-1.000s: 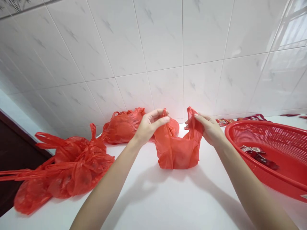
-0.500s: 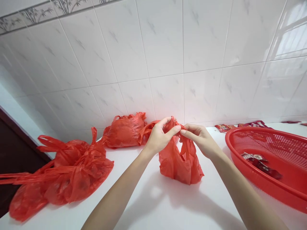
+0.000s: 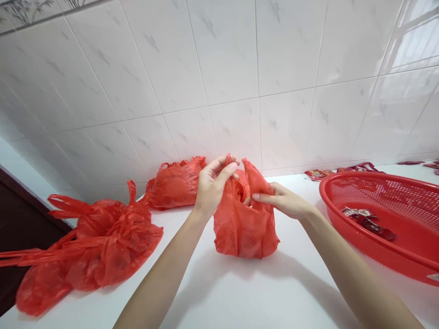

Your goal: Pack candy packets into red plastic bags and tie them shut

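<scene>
A red plastic carrier bag [image 3: 245, 230] stands upright on the white table between my hands, its mouth parted. My left hand [image 3: 214, 183] pinches the top of its left handle between thumb and fingers. On the other side, my right hand [image 3: 286, 199] grips the bag's right edge, thumb in front, below the free tip of the right handle. Crumpled red plastic shows through the opening; what else lies inside is hidden.
Several filled red bags [image 3: 99, 242] lie at the left, and another red bag [image 3: 174, 183] rests against the tiled wall. At the right stands a red plastic basket [image 3: 373, 180] with dark snack packets [image 3: 372, 224] in it. More packets [image 3: 317, 174] lie behind it.
My hands have moved apart from where they met at the bag's top. The handles are now separated and the mouth is wider. The right hand has gone lower on the bag.
</scene>
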A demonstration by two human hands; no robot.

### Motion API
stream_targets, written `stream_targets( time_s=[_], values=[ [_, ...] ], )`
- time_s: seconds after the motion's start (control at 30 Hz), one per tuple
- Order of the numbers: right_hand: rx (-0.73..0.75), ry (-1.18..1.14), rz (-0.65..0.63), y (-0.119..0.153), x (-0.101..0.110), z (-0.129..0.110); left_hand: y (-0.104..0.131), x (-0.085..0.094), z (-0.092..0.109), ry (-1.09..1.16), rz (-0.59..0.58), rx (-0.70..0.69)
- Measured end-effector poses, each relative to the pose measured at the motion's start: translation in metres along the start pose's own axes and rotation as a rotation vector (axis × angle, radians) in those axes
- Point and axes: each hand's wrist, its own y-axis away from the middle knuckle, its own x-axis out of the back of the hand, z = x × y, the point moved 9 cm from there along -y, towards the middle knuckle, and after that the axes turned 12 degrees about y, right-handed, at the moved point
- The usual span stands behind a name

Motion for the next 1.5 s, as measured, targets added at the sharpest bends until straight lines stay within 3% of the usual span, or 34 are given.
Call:
stream_targets(
  time_s=[0.13, 0.27, 0.47, 0.57, 0.7, 0.83, 0.97, 1.13, 1.3, 1.5],
  values=[
    [-0.016, -0.384, 0.087, -0.009, 0.005, 0.014, 0.0, 0.011, 0.001, 0.032, 0.007, 0.049],
    [-0.019, -0.509, 0.169, -0.01, 0.004, 0.013, 0.003, 0.006, 0.0, 0.024, -0.133, 0.095],
    [-0.103, -0.067, 0.229, 0.0, -0.007, -0.003, 0.01, -0.004, -0.003, -0.032, -0.324, 0.083],
    [-0.113, 0.14, 0.245, 0.003, -0.007, -0.005, 0.017, -0.016, -0.003, -0.032, -0.477, 0.116],
    [-0.089, 0.215, 0.058, 0.004, -0.019, -0.006, 0.021, -0.032, 0.0, -0.106, -0.611, 0.124],
    [-0.093, 0.109, -0.111, 0.008, -0.025, -0.009, 0.009, -0.039, -0.003, -0.237, -0.588, 0.066],
    [-0.071, -0.019, -0.198, 0.009, -0.028, -0.01, -0.001, -0.046, -0.019, -0.207, -0.576, 0.149],
    [-0.056, -0.023, -0.164, 0.003, -0.026, -0.004, -0.003, -0.051, -0.03, -0.162, -0.543, 0.206],
    [-0.079, -0.124, -0.06, -0.002, -0.017, 0.001, -0.003, -0.028, -0.032, -0.184, -0.388, 0.16],
    [-0.147, -0.202, -0.016, -0.005, -0.013, 0.007, 0.009, 0.001, -0.043, -0.158, -0.24, 0.208]
  ],
)
